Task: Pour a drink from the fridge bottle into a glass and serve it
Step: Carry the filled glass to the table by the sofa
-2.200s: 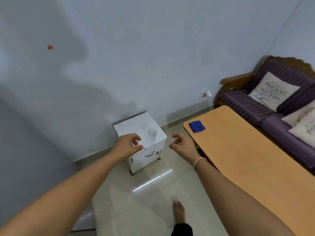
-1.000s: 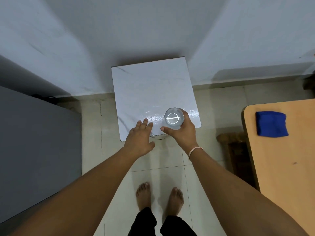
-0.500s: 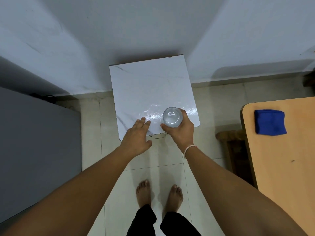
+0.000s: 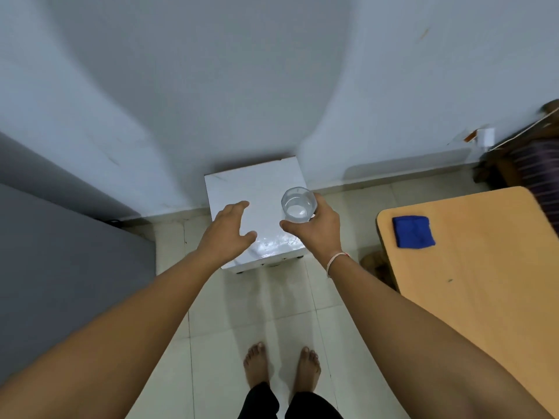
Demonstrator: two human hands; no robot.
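Now my right hand (image 4: 314, 229) has lifted the glass (image 4: 299, 208) off the small fridge (image 4: 257, 192); my left hand (image 4: 230, 229) hangs open, empty.

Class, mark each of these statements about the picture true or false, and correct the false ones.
1. The right hand holds the glass. True.
2. The left hand grips a bottle. False: it is open and empty, above the white cabinet.
3. A blue cloth lies on the wooden table. True.
4. The person wears shoes. False: the feet are bare.
5. The glass stands on the wooden table. False: it is in the hand, over the cabinet.
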